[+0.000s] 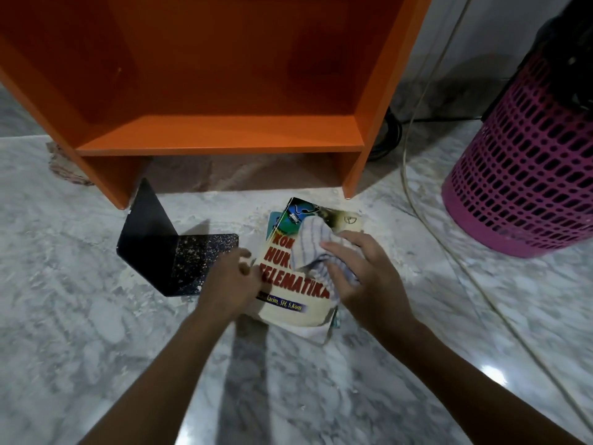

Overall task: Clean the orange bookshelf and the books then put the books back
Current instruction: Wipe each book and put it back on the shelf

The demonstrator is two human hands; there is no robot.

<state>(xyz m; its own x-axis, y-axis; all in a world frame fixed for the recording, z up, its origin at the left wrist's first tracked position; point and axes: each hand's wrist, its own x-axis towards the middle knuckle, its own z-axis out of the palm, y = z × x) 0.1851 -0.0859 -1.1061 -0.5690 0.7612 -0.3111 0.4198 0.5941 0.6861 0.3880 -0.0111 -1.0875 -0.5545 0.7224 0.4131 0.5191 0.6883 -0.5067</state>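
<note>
The orange bookshelf (224,91) stands on the marble floor at the top of the view, its compartment holding nothing. In front of it lies a cream book (288,303) with red title letters, on top of another book whose teal corner (273,220) peeks out. My right hand (362,277) grips a white checked cloth (313,242) and presses it onto the cover. My left hand (227,281) holds the book's left edge with curled fingers.
A black metal bookend (160,248), speckled with dust, stands to the left of the books. A pink perforated basket (526,162) is at the right. A pale cable (417,203) runs across the floor beside it. Dust lies on the floor around the books.
</note>
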